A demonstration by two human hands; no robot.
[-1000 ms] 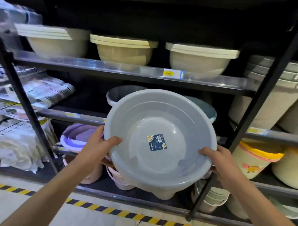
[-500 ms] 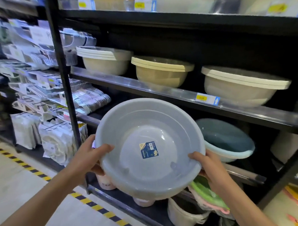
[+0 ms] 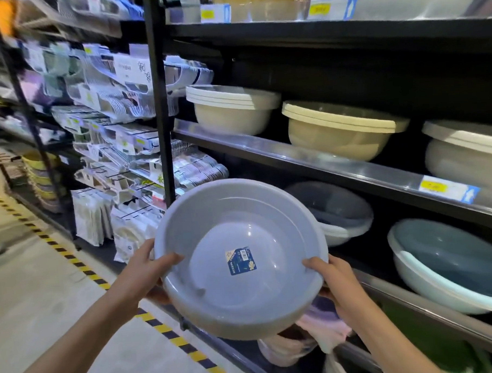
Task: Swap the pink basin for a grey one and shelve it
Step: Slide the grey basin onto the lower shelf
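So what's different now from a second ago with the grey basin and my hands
The view has swung left and up along the shelves, so the cream basins now sit above the grey basin and the hanging packets show on the left. The basin itself seems raised slightly. Unchanged: left hand and right hand keep the same grip on opposite rims, sticker facing you.

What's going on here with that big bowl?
A person stands at a shop's shelving, holding a grey plastic basin in front of it. The left hand and right hand each grip the rim on opposite sides, tilting the basin's inside, with its blue label, toward the camera. It is not on a shelf yet. Cream basins sit on the shelf above, blue-grey ones to the right.
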